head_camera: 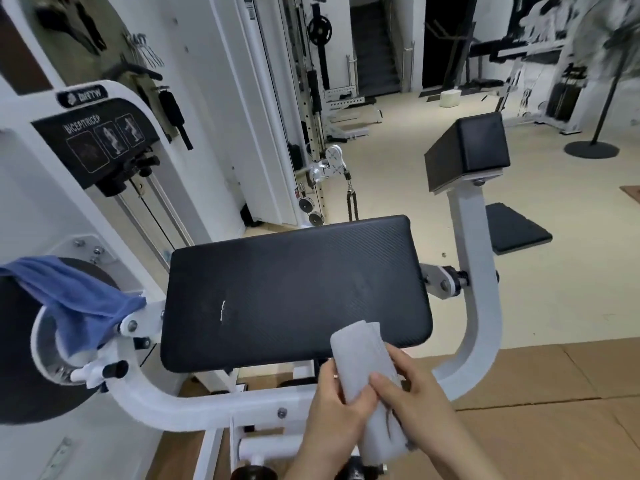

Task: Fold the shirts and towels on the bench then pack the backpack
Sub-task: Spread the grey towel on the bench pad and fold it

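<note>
Now left hand [333, 408], right hand [420, 401] grasp grey towel [360, 355]; blue towel [72, 303] over roller [27, 382]

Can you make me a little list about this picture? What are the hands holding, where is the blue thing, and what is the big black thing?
place: a gym, at a white machine
left hand: grips the folded grey towel
right hand: grips the same towel
blue towel: draped over the machine's round part, on the left
black pad: flat cushion with a small white scuff
backpack: not in view
</note>
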The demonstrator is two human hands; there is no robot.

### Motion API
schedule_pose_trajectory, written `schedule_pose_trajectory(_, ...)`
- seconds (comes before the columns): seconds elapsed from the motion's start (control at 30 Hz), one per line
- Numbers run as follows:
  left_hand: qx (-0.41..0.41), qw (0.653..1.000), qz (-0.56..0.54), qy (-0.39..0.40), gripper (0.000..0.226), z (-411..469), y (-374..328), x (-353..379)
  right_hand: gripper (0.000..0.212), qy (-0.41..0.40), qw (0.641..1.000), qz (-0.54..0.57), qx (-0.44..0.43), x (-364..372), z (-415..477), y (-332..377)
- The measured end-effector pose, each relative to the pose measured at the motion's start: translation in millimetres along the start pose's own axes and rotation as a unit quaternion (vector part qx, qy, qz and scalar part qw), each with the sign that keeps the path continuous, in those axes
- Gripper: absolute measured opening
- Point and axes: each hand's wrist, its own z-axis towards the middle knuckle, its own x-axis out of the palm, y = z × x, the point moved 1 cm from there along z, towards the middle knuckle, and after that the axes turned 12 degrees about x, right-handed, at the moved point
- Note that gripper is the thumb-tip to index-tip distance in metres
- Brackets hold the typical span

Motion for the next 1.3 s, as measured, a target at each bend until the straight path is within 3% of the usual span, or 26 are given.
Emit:
schedule_pose_trajectory(0.1,0.082,0.994,0.071,0.015,0.086,-20,-10,-11,0.039,0.077,0.997,0.024,0.016,-11,-20,-14)
schedule_pose_trajectory(0.2,0.072,0.995,0.012,0.061,0.046,-35,-22,-27,0.044,0.158,0.987,-0.015,-0.013,-12,-37,-12)
schedule_pose_trajectory(0.27,0.079,0.996,0.028,0.027,0.029,-46,-29,-38,0.046,0.187,0.981,-0.037,-0.022,-7,-46,-8)
schedule_pose_trajectory(0.5,0.081,0.993,0.055,-0.071,0.018,-82,-33,-87,0.045,0.228,0.944,-0.199,-0.131,46,-62,11)
schedule_pose_trajectory(0.6,0.089,0.989,0.045,-0.109,0.026,-103,-37,-125,0.044,0.251,0.915,-0.264,-0.177,90,-70,17)
schedule_pose_trajectory(0.73,0.095,0.978,0.022,-0.185,0.052,-143,-33,-198,0.042,0.324,0.87,-0.306,-0.209,166,-85,26)
schedule_pose_trajectory(0.83,0.075,0.974,0.0,-0.212,0.053,-179,-24,-268,0.051,0.373,0.847,-0.316,-0.211,238,-104,24)
schedule_pose_trajectory(0.97,0.096,0.953,0.012,-0.288,0.036,-228,-16,-364,0.064,0.429,0.868,-0.225,-0.111,339,-130,5)
schedule_pose_trajectory(1.07,0.1,0.927,0.005,-0.363,0.02,-262,-4,-417,0.06,0.509,0.816,-0.265,-0.066,405,-151,-8)
schedule_pose_trajectory(1.13,0.094,0.908,0.014,-0.408,0.02,-282,4,-445,0.054,0.524,0.791,-0.306,-0.074,441,-163,-17)
schedule_pose_trajectory(1.23,0.08,0.888,0.001,-0.453,0.032,-307,19,-481,0.034,0.514,0.785,-0.322,-0.124,483,-172,-27)
schedule_pose_trajectory(1.3,0.071,0.884,-0.03,-0.462,0.028,-318,35,-497,0.034,0.525,0.764,-0.342,-0.151,504,-170,-34)
